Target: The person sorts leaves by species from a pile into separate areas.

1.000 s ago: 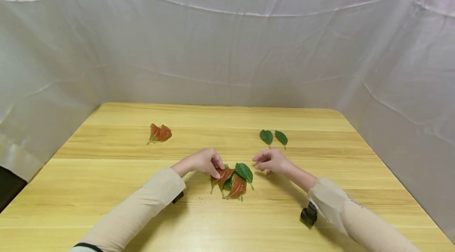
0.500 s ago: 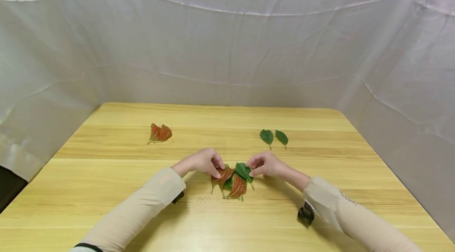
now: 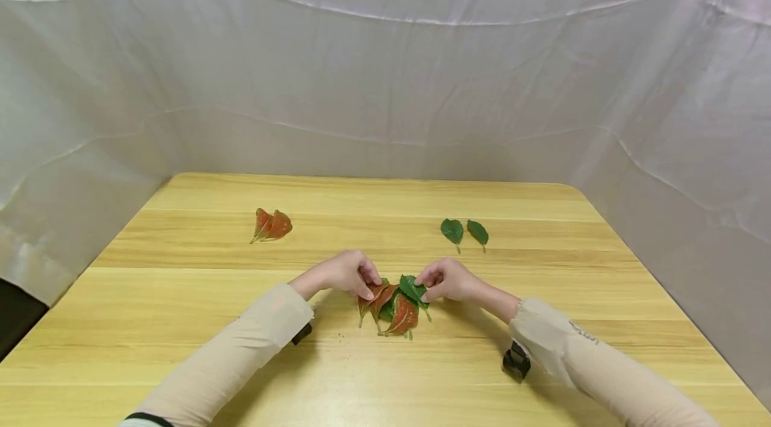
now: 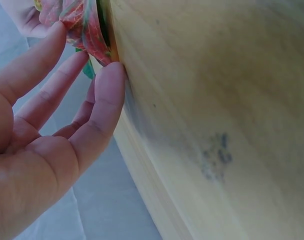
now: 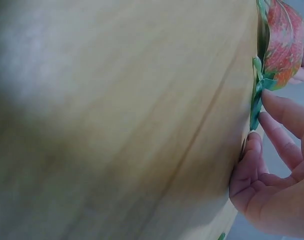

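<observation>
A small pile of red and green leaves lies at the middle of the table, red leaves (image 3: 402,315) overlapping green ones. At its left side my left hand (image 3: 348,274) pinches the edge of a red leaf (image 4: 88,30) between thumb and fingertips. On the right side my right hand (image 3: 452,280) has thumb and forefinger on a green leaf (image 3: 409,287) at the top of the pile, pinching its edge. In the right wrist view that green leaf (image 5: 255,115) is seen nearly edge-on at the fingertips, beside a red leaf (image 5: 286,42).
Two overlapping red leaves (image 3: 274,225) lie at the back left of the wooden table (image 3: 181,320). Farther right, a pair of green leaves (image 3: 452,231) lies side by side. A pale cloth curtain (image 3: 385,79) encloses the table's back and sides.
My right hand has moved left and down from beside the pile onto the green leaf and taken its edge. The left hand has stayed on the red leaf.
</observation>
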`<action>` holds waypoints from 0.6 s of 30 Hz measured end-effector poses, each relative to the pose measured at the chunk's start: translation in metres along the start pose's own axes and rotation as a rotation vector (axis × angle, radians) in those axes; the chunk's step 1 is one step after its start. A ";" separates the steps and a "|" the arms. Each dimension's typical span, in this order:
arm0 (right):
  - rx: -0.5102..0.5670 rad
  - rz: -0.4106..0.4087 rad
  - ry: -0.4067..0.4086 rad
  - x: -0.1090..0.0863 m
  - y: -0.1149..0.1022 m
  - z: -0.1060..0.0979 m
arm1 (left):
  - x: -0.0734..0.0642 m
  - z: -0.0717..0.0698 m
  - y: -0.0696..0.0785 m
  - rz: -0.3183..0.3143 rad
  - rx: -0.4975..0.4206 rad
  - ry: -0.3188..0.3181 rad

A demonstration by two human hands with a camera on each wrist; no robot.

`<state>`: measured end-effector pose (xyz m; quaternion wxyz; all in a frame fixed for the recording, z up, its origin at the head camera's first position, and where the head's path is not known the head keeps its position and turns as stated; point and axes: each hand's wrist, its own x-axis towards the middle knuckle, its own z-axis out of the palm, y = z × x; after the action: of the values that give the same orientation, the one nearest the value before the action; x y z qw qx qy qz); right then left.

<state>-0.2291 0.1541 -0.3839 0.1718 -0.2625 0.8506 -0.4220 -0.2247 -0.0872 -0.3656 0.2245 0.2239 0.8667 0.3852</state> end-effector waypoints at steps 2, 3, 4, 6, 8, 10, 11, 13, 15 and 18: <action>-0.006 0.004 0.001 0.000 0.000 0.001 | -0.001 0.000 0.000 0.000 0.001 0.003; -0.011 0.007 0.003 0.000 0.000 0.001 | -0.001 -0.001 0.001 0.003 0.002 0.004; -0.013 0.008 0.004 0.000 0.000 0.001 | -0.002 -0.001 0.001 0.007 0.007 0.005; -0.022 0.004 0.005 0.000 0.000 0.002 | -0.003 -0.003 0.002 0.016 0.010 0.006; -0.026 0.000 0.006 0.000 -0.001 0.002 | -0.004 -0.004 0.002 0.032 0.019 0.006; -0.026 -0.004 0.006 0.000 -0.001 0.002 | -0.005 -0.006 0.002 0.049 0.036 0.013; -0.027 -0.005 0.006 0.000 -0.001 0.001 | -0.005 -0.006 0.002 0.059 0.042 0.017; -0.027 -0.007 0.006 0.000 -0.001 0.001 | -0.006 -0.008 0.003 0.080 0.064 0.030; -0.026 -0.005 0.006 0.000 -0.001 0.001 | -0.006 -0.009 0.003 0.093 0.076 0.046; -0.029 -0.001 0.006 0.000 0.000 0.001 | -0.006 -0.008 0.004 0.115 0.073 0.060</action>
<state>-0.2287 0.1529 -0.3845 0.1651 -0.2641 0.8570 -0.4105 -0.2235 -0.0929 -0.3559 0.1676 0.2698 0.8722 0.3720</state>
